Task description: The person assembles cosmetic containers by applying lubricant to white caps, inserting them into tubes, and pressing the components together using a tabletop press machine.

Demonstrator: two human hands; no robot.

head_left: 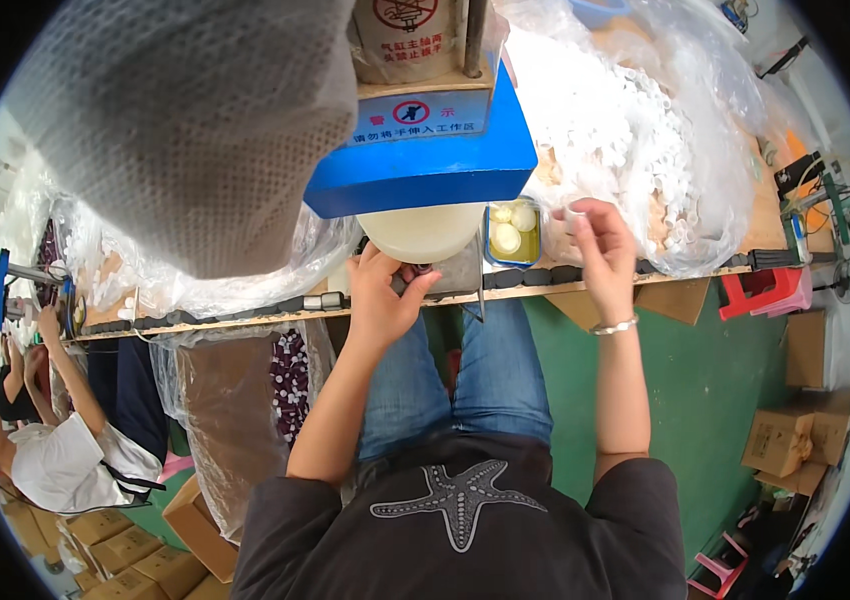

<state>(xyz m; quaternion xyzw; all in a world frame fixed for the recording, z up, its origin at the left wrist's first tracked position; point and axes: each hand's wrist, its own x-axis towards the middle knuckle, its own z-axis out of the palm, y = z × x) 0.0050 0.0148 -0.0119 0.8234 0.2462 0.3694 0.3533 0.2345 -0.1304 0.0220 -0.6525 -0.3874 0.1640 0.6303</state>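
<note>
My left hand (385, 300) is at the table edge, under the round cream-coloured pad (423, 232) of a blue press (435, 165). Its fingers and thumb close on a small dark purple piece (421, 269), mostly covered by the fingers and the pad. To the right, my right hand (603, 250) is raised over the table edge and pinches a small white plastic piece (573, 218). Between the hands stands a small blue-rimmed tray (515, 262) holding yellowish liquid and several pale round pieces.
White plastic pieces (635, 150) lie heaped in clear bagging at the right. Grey mesh fabric (235, 130) blocks much of the upper left. Below the table a lined box holds purple pieces (290, 385). A co-worker (85, 450) sits at the left; cardboard boxes (785, 440) stand at the right.
</note>
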